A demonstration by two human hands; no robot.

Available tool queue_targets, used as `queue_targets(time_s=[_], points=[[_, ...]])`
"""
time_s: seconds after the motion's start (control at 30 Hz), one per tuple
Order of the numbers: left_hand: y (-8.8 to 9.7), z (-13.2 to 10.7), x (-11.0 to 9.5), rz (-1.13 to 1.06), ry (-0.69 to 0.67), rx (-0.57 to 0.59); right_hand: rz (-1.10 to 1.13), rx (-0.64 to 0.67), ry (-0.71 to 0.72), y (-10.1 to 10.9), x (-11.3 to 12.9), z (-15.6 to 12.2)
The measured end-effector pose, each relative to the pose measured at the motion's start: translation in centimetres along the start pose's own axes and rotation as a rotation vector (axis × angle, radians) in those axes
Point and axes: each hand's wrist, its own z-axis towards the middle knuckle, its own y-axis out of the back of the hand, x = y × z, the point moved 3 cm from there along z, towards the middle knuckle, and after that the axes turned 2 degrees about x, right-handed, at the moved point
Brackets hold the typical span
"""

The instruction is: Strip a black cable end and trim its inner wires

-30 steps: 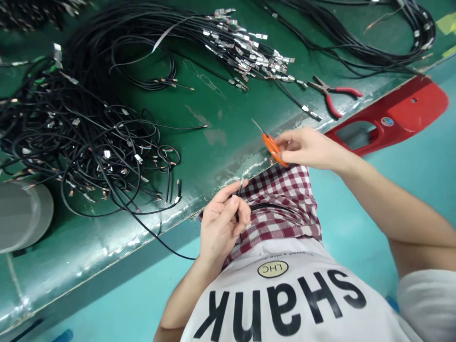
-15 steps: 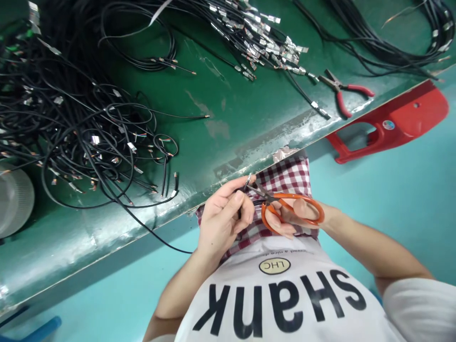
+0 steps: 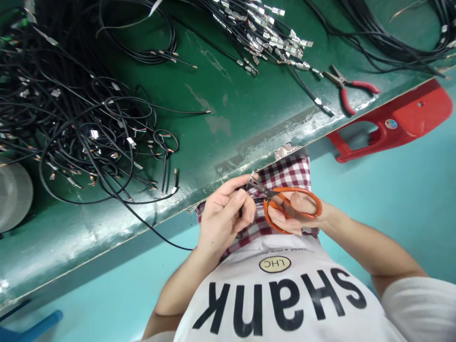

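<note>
My left hand (image 3: 226,209) pinches a black cable (image 3: 171,243) that runs over from the heap on the bench. The cable's end, with something silvery on it, pokes out by the tip of my index finger. Through the orange handles of a pair of scissors (image 3: 313,199) go the fingers of my right hand (image 3: 294,216). The scissor blades lie at the cable end, beside my left fingertips. Whether they touch the wires is too small to tell. Both hands are over my lap, just in front of the bench edge.
A tangled heap of black cables (image 3: 81,109) covers the left of the green bench (image 3: 199,152). Cables with metal connectors (image 3: 267,38) lie at the back. Red-handled pliers (image 3: 344,88) rest near the edge. A red plastic stool (image 3: 402,121) stands right, a whitish tub (image 3: 14,197) left.
The scissor blades have come slightly closer together, and the right fingers have shifted a little in the handles. My left hand keeps its hold. The whole view has moved slightly.
</note>
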Motion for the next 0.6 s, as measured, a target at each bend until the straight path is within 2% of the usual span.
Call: queue_targets(time_s=[0.6], points=[[-0.30,-0.23,0.25,0.081,-0.047,-0.020,-0.134,-0.120,-0.006,-0.06,0.07,-0.73]])
